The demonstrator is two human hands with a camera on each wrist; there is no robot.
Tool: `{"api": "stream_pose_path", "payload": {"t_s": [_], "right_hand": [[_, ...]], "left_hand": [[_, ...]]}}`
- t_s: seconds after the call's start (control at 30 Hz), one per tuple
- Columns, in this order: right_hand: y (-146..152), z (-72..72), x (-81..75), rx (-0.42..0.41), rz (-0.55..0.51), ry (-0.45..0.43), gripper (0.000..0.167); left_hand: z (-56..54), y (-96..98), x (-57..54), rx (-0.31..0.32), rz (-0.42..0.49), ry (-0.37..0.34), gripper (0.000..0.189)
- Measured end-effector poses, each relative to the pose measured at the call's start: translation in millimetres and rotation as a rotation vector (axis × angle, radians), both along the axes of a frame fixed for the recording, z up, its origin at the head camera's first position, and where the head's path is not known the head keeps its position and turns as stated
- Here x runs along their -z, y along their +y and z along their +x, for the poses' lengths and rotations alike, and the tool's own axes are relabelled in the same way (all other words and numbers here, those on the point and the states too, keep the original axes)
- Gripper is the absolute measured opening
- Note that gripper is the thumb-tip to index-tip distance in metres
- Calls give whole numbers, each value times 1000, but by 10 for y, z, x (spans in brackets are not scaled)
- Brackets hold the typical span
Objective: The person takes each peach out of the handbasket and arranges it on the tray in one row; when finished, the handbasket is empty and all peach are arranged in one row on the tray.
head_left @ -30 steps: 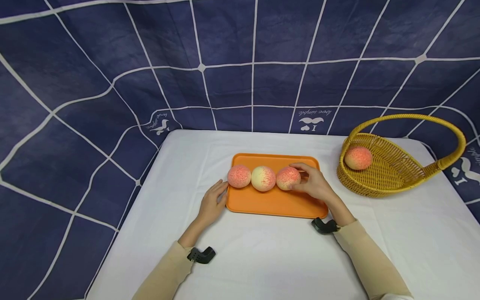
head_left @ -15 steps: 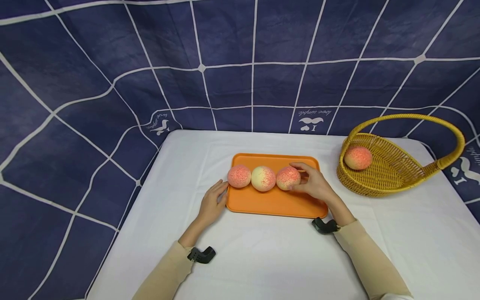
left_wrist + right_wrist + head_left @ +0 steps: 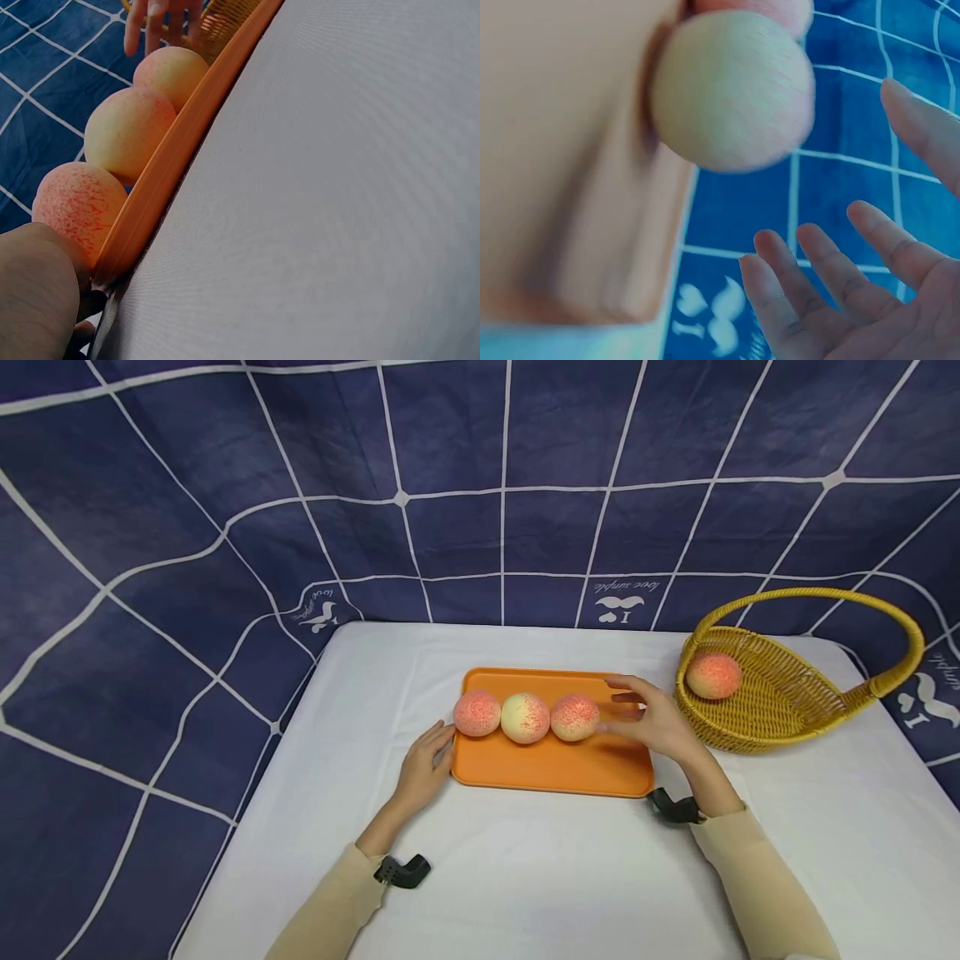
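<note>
Three peaches sit in a row on an orange tray (image 3: 555,772): a pink left peach (image 3: 477,713), a paler middle peach (image 3: 525,718) and a right peach (image 3: 574,717). My left hand (image 3: 422,767) rests at the tray's left edge, fingertips right beside the left peach. In the left wrist view that hand (image 3: 37,292) partly covers the tray's near corner, and some fingers are hidden. My right hand (image 3: 660,720) is over the tray's right end, fingers spread and apart from the right peach. The right wrist view shows its palm (image 3: 885,315) holding nothing, with a peach (image 3: 735,90) nearby.
A yellow wicker basket (image 3: 795,702) with a tall handle stands to the right, holding one peach (image 3: 713,676) at its left side. A white cloth (image 3: 540,868) covers the table. Dark blue cloth with white grid lines (image 3: 555,527) hangs behind and to the left.
My right hand has let go of the right peach and drawn back to the right, fingers opening. The peaches and tray stay in place, and my left hand has not moved.
</note>
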State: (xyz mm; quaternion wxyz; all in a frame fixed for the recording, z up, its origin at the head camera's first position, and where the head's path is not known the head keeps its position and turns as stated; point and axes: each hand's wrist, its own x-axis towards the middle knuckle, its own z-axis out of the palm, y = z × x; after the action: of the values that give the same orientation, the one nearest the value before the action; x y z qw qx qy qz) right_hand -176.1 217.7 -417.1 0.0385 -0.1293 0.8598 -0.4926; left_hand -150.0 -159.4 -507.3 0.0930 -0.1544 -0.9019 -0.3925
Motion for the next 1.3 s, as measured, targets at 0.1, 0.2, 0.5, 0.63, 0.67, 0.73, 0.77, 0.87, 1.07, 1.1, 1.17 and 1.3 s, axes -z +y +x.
{"api": "stream_pose_path", "payload": {"t_s": [0.1,0.2,0.5,0.63,0.67,0.73,0.77,0.87,1.07,1.1,1.17,1.3], "right_hand": [[119,72,-133,41,45,64,70],[285,131,-244,126,84,131,65],[893,118,-326,446,-97,242,56],[1096,38,-258,530,-113,215,59],[1135,19,-236,546,-105,197,60],[1199,-19,-190,571,-78,159,63],[1226,-37,-169,580,-52,139,65],[1282,-101,-114,589,25,72,71],[1339,-241,-1,538,112,-29,80],[1340,-261,13,530,119,-36,79],[1340,-294,41,524,121,-47,78],[1332,-347,92,520,116,-68,77]], "left_hand": [[5,2,-2,2,-1,-2,41],[6,-1,-3,3,-3,-3,40],[3,-8,2,0,-6,17,40],[2,-7,0,1,-5,14,40],[2,-7,3,1,-6,13,40],[2,-7,5,2,-7,3,40],[3,-6,6,3,-8,0,40],[7,-2,0,4,-6,-4,40],[12,-2,6,1,-2,6,40],[10,-3,11,1,-2,10,40],[5,-5,18,4,-1,18,40],[-7,-5,26,5,-6,33,40]]}}
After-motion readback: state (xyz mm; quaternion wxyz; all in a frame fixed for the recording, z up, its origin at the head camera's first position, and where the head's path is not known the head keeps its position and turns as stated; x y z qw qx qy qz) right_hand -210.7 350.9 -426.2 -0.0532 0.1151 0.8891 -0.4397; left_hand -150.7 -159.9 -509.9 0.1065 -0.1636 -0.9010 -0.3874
